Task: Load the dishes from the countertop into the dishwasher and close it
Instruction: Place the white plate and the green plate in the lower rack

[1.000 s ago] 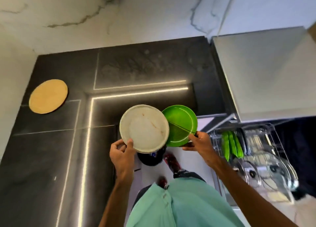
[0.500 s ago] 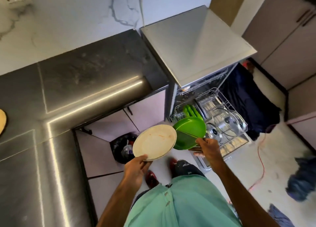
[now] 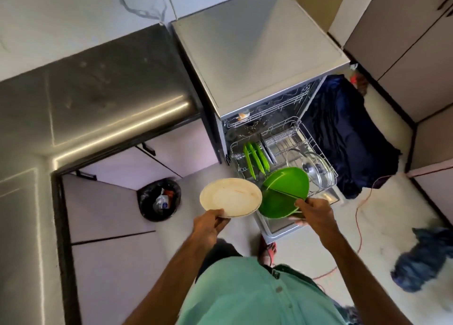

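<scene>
- Standing in a kitchen corner, a person in a teal shirt (image 3: 245,293) holds one plate in each hand in front of an open dishwasher (image 3: 257,55).
- The left hand (image 3: 208,226) pinches the near rim of a cream plate (image 3: 230,197), thumb on top and fingers beneath; the plate hangs roughly level over the pale floor (image 3: 220,229).
- The right hand (image 3: 316,214) grips the near edge of a green plate (image 3: 284,192), which tilts above the front of the pulled-out lower rack (image 3: 316,143) and the lowered door (image 3: 282,229).
- Green plates (image 3: 256,158) already stand on edge at the rack's left side, with a glass lid (image 3: 316,170) lying to their right; the upper rack (image 3: 269,109) sits back inside the machine.
- A dark, glossy countertop (image 3: 98,99) wraps the corner at left, a bright strip of light reflecting along its edge, under a white marble-veined wall (image 3: 73,18).
- Pale pink cabinet doors (image 3: 117,217) run below the counter, and a black-lined bin (image 3: 159,199) stands on the floor beside them.
- A dark blue cloth (image 3: 348,138) lies heaped to the right of the dishwasher, an orange cable (image 3: 362,202) trails across the floor, and a blurred dark bundle (image 3: 421,258) sits near the right edge.
- Print on a white-and-blue wrapper (image 3: 161,202) in the bin is too blurred to read.
</scene>
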`<state>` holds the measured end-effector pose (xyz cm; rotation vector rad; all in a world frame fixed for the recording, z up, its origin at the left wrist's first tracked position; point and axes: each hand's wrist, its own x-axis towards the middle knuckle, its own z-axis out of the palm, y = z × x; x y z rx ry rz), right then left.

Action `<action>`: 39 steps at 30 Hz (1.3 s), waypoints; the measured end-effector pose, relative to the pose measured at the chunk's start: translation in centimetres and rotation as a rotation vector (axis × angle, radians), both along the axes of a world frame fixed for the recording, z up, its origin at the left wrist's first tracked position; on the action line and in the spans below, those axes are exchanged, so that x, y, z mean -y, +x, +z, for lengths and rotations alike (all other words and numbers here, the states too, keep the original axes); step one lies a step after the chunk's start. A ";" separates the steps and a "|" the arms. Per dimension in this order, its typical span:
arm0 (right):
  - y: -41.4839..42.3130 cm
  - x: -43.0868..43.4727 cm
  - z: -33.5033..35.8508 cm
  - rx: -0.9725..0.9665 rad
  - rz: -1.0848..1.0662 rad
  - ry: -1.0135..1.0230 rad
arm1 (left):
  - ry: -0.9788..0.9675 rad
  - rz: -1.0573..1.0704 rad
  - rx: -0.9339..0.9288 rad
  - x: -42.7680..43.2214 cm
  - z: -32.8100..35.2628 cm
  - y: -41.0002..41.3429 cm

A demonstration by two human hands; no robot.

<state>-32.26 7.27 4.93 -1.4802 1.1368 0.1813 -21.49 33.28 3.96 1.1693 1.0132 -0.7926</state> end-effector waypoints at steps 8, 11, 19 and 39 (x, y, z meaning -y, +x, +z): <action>4.9 9.6 -2.0 -0.076 0.033 0.039 | 0.034 0.069 -0.011 8.3 -1.7 2.8; 7.0 13.2 -3.9 -0.149 0.031 -0.033 | 0.033 0.033 -0.067 11.8 -4.3 5.9; 17.1 23.5 -12.2 -0.390 0.215 -0.529 | 0.137 -0.195 -0.028 21.3 -14.8 15.0; 35.4 29.6 -43.0 -0.310 0.922 -0.833 | 0.363 -0.094 0.263 32.7 -33.9 22.2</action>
